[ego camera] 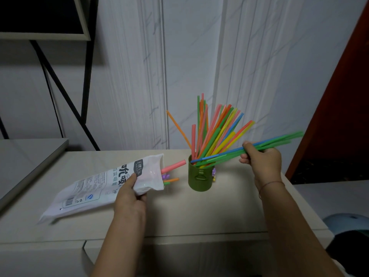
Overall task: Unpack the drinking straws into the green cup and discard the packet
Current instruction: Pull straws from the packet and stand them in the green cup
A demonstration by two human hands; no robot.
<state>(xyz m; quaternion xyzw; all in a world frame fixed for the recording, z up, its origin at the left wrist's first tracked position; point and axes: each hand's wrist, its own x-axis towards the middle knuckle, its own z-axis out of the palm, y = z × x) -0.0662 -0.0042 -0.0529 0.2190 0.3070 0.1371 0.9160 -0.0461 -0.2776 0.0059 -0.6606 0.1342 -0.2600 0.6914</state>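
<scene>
A green cup [199, 179] stands on the pale table top, holding several coloured straws [216, 128] that fan upward. My right hand [260, 159] grips a small bunch of green and blue straws [279, 141]; their lower ends dip into the cup's mouth and their tops point right. The white printed packet [95, 188] lies on the table to the left of the cup. My left hand [130, 193] pinches it near its open end, where a few straw ends [172, 167] stick out toward the cup.
The pale table [199, 212] runs to a front edge below my arms. A grey board [30, 156] lies at the left, with a black metal frame [65, 92] behind. A red-brown panel [343, 92] stands at the right, and a pale blue round object [347, 222] sits low right.
</scene>
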